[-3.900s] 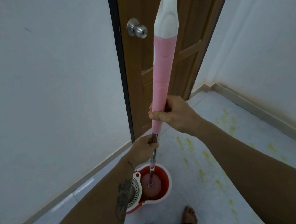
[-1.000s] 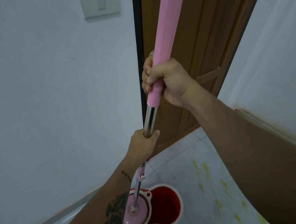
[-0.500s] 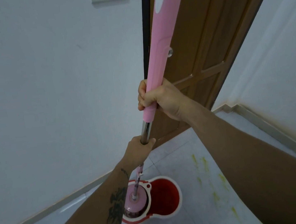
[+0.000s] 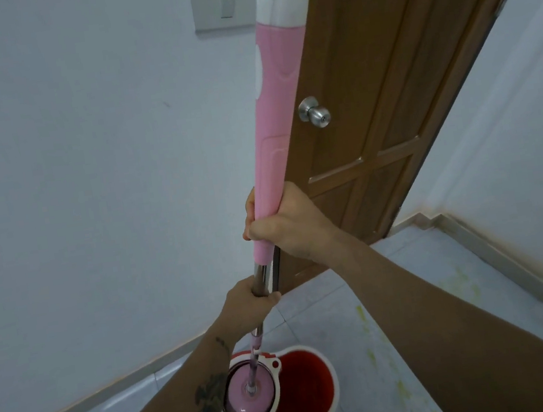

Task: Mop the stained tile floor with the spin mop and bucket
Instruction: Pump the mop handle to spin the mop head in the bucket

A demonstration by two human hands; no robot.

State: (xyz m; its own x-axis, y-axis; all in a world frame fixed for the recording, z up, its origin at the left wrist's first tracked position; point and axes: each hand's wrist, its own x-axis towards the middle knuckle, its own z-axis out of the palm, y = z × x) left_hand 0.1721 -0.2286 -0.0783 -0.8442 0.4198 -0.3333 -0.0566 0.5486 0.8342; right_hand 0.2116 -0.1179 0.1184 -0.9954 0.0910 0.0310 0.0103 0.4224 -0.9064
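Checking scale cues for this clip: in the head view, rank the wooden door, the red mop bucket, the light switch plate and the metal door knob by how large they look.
1. Brown panelled wooden door
2. Red oval mop bucket with white rim
3. White light switch plate, partly cut off by the frame's top edge, so unsure
4. Round silver metal door knob

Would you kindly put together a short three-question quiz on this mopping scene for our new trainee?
1. True or false: the mop head sits in the spinner side of the red bucket.
2. Which hand grips the pink handle sleeve? A) left hand B) right hand C) neither
3. Fill in: the yellow-green stains lie on the tile floor to the ____ of the bucket.

Key: 1 true. 2 B; the left hand holds the metal shaft below. 3 right.
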